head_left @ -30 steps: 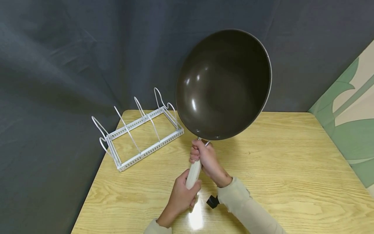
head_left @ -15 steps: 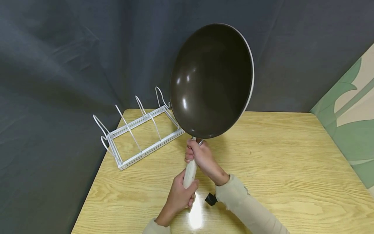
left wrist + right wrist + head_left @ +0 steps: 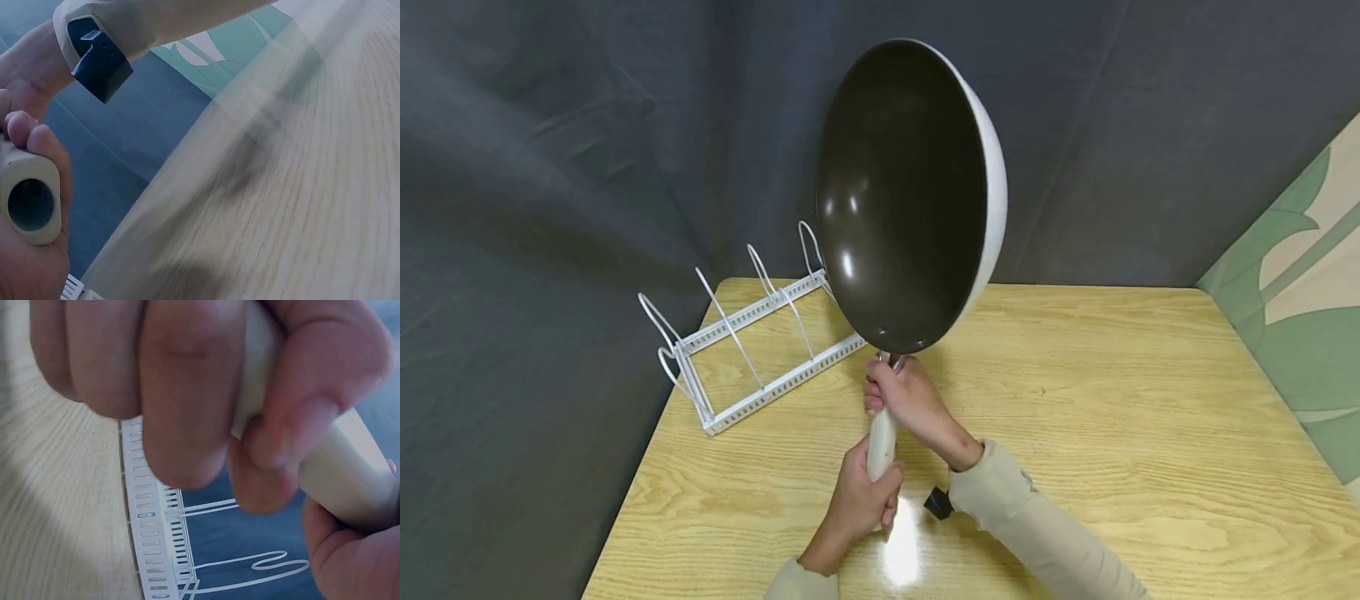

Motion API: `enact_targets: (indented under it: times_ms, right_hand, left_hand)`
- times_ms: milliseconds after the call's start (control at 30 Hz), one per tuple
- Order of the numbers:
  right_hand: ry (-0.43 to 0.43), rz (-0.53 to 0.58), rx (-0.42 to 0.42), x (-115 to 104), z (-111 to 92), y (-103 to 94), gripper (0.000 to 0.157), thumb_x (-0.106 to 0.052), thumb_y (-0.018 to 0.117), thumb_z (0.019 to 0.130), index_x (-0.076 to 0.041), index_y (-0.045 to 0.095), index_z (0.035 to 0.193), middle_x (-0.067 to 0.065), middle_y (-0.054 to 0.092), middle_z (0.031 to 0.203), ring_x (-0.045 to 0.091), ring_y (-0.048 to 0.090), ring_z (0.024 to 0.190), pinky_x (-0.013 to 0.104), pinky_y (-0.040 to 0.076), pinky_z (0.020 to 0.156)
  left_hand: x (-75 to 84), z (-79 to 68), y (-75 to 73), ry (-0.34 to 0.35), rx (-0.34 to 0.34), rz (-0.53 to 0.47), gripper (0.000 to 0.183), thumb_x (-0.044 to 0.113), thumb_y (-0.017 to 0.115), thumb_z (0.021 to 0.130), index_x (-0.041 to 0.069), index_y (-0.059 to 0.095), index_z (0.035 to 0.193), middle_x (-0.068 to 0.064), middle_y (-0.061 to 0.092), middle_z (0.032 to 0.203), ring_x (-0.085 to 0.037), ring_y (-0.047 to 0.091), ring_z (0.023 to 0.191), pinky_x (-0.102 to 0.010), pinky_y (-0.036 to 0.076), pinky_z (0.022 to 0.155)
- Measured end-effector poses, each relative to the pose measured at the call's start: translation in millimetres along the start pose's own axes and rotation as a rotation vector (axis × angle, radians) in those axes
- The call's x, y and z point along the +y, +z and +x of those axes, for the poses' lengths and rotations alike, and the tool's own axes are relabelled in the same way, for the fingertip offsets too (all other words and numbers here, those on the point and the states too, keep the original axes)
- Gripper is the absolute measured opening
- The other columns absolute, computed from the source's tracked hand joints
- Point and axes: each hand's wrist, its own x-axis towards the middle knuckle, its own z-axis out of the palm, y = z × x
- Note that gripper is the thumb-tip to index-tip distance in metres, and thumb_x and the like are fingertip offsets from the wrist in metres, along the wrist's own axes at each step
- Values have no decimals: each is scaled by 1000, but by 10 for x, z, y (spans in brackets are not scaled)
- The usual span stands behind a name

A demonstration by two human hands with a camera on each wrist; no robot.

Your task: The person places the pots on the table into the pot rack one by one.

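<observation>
Pan point(image 3: 898, 192) hides right end of white rack point(image 3: 786, 386); curtain point(image 3: 1120, 167) behind.

Pan point(image 3: 898, 200) interior is finished in a dark, smooth, glossy coating; sharp highlights are reflected. Its outside is coated white, smooth-looking. Handle point(image 3: 882, 442) looks moulded in pale plastic, smooth, low sheen. Rack point(image 3: 786, 387): thin wires and slotted rails, apparently white-coated metal. Table point(image 3: 1105, 400) is surfaced in wood grain, semi-gloss; a bright glare patch is thrown back. Backdrop point(image 3: 565, 175): dark matt cloth, creased. Sleeves point(image 3: 1030, 512): beige matt fabric. Wrist mount point(image 3: 103, 65): black, hard plastic by look.
</observation>
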Motion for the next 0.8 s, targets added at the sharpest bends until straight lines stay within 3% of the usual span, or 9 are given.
enact_targets:
  times_ms: [267,467,800]
  right_hand:
    - [-97,-211,-30,76,20,54,34,-22,45,96,-4,47,68,7,47,58,17,47,51,28,47,51]
    - [-165,-274,-85,87,47,116,36,-17,44,99,-2,48,67,8,48,55,18,48,49,27,46,49]
    - [-166,-363,-130,-209,-59,265,33,-11,41,99,3,49,70,16,51,59,21,49,50,25,42,48]
  left_hand:
    - [-81,-11,-53,45,-61,-149,14,-18,42,82,-7,39,90,-3,42,46,-9,42,31,-35,36,23]
    - [-112,-31,-92,51,-85,-232,19,-15,41,80,2,41,88,1,41,45,-9,42,32,-33,35,23]
    - [-153,-45,-91,64,-87,-316,26,-16,35,80,9,41,85,-11,32,40,-10,40,30,-35,33,22]
